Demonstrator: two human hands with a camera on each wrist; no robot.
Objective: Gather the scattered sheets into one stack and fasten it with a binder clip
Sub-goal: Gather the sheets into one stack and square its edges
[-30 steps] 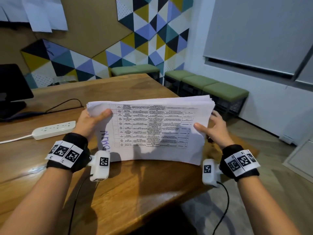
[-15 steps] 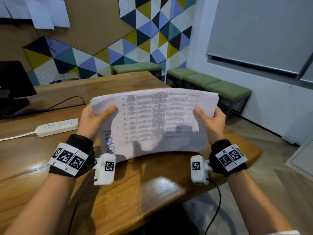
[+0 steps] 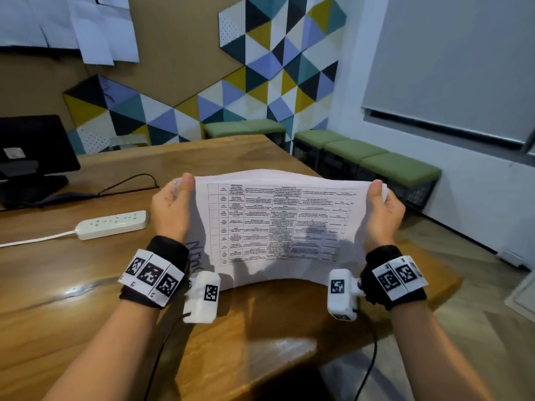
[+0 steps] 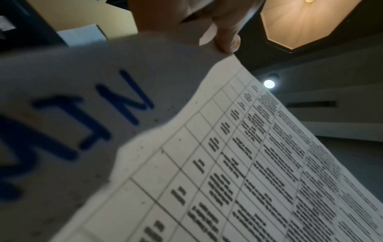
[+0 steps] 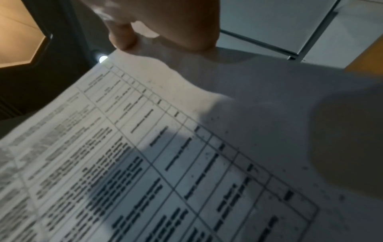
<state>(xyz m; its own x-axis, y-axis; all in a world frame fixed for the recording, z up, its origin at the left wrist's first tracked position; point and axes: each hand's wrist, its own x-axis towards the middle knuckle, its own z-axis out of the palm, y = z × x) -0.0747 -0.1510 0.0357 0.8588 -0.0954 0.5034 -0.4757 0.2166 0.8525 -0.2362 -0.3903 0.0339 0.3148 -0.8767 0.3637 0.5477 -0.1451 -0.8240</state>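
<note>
Head view: gripping the stack of sheets (image 3: pixel 278 224) upright, left hand (image 3: pixel 170 209) and right hand (image 3: pixel 382 215) pinching its sides, squaring its bottom edge on the table (image 3: pixel 86 285).

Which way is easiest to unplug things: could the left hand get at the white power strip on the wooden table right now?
Probably not yet: the left hand grips the paper stack, though the white power strip lies unobstructed beside it.

Bare tabletop (image 3: pixel 260 328) in front of you, between your forearms: open passage. Paper stack (image 3: pixel 278 224) standing on edge blocks forward reach. To your left: power strip (image 3: pixel 113 224), its cable, monitor base (image 3: pixel 31 180) obstruct. Tabletop edge close at right.
</note>
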